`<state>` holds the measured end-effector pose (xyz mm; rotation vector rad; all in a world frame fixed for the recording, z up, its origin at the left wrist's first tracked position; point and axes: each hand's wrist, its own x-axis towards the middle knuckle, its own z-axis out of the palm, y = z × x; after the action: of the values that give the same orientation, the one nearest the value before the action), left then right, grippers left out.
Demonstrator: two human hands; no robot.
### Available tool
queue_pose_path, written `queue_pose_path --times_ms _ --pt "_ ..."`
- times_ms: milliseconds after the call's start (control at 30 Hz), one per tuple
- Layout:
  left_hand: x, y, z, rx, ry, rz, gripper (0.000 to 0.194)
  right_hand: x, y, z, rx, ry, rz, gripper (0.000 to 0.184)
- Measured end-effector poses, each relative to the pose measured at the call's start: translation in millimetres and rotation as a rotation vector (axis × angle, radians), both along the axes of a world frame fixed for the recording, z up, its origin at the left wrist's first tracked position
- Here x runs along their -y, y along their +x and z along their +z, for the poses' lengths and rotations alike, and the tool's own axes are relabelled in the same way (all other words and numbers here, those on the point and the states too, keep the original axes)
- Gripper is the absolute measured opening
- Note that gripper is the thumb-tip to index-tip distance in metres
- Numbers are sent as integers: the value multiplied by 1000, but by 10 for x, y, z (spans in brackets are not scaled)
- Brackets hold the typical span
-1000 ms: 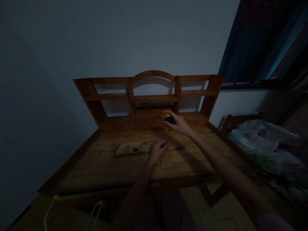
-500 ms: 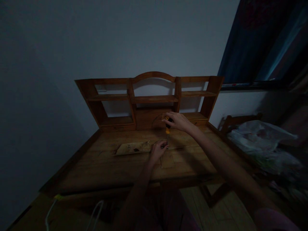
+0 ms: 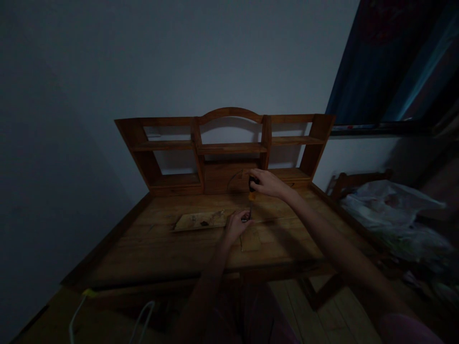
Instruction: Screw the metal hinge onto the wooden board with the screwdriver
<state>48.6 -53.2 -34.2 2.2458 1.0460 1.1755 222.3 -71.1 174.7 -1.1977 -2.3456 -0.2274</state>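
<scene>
My right hand (image 3: 263, 182) is closed round the black and yellow handle of a screwdriver (image 3: 252, 196), which points straight down. Just below, my left hand (image 3: 237, 224) pinches a small dark metal piece (image 3: 245, 218) close to the desk top; its exact kind is too dim to make out. The screwdriver's tip meets that piece at the left fingertips. Left of my left hand lies a flat wooden board (image 3: 199, 220) with dark marks. A thin square piece (image 3: 251, 240) rests on the desk nearer to me.
The wooden desk (image 3: 143, 248) carries a shelf unit (image 3: 231, 149) along its back, against the wall. To the right, white plastic bags (image 3: 390, 200) are heaped beside a wooden chair back (image 3: 358, 179). A pale cord (image 3: 74, 315) hangs at the lower left.
My right hand's fingers have shifted round the screwdriver handle, and the yellow top is now covered. The view has moved slightly; my left hand keeps its hold.
</scene>
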Motion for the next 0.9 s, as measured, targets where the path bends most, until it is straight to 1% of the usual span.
queue_pose_path --times_ms 33,100,200,233,300,367,400,467,567,667,733,800,900 --pt "2 1 2 0 -2 1 29 12 -4 5 9 0 -6 36" --pt "8 4 6 7 -2 8 31 43 -19 10 37 13 -70 31" --pt "11 8 6 10 3 -2 30 77 -42 13 93 32 -175 37" --pt "9 9 4 11 3 -4 29 78 -46 15 106 30 -179 36" --pt "3 10 -2 12 0 -6 28 68 -50 23 112 15 -139 35" --pt "-5 10 -10 16 -3 -6 27 56 -55 36 105 -1 -92 38" --pt "-8 9 -14 14 -5 -7 26 56 -60 43 110 -8 -92 38" --pt "-15 8 -20 8 -1 -8 27 76 -78 55 144 -8 -159 38" --pt "-20 6 -24 4 9 -11 28 130 -108 71 212 6 -276 47" --pt "-18 6 -25 1 0 -5 29 156 -112 85 219 5 -258 38" --pt "-15 7 -25 2 -4 -6 29 148 -103 92 193 -9 -223 38" --pt "-13 10 -28 10 1 -8 30 134 -95 91 173 -22 -219 42" --pt "-14 16 -34 20 9 -1 31 121 -91 77 177 -29 -271 56"
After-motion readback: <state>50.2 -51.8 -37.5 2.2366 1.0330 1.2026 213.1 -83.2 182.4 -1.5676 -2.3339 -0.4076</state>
